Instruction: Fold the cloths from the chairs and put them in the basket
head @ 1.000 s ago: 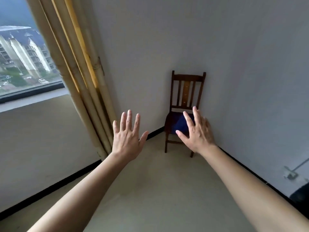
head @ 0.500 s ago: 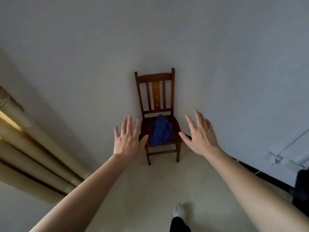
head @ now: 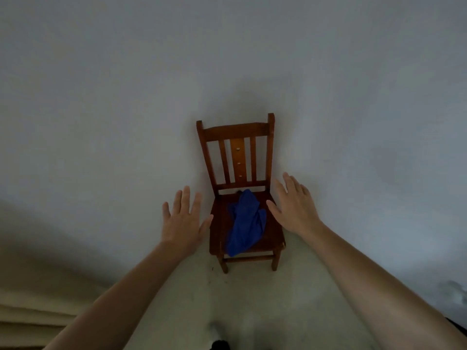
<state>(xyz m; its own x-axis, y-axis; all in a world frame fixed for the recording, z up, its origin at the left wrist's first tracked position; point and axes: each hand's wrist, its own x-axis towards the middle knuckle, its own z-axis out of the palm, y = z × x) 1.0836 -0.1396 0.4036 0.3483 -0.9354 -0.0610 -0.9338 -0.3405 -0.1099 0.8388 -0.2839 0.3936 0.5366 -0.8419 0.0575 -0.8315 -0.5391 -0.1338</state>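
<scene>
A crumpled blue cloth (head: pixel 244 223) lies on the seat of a dark wooden chair (head: pixel 236 152) that stands against a pale wall. My left hand (head: pixel 182 219) is stretched out with fingers spread, to the left of the seat, holding nothing. My right hand (head: pixel 294 205) is also spread open, just right of the seat and near the cloth, apart from it. No basket is in view.
The pale wall (head: pixel 353 97) rises behind the chair, and light floor (head: pixel 252 299) lies between me and it. A beige curtain (head: pixel 27 314) shows at the lower left. My foot (head: pixel 219 343) is at the bottom edge.
The view has turned right and moved closer: the window and curtain slid out to the left, the chair is now centred and larger. Both hands stay spread open on either side of it.
</scene>
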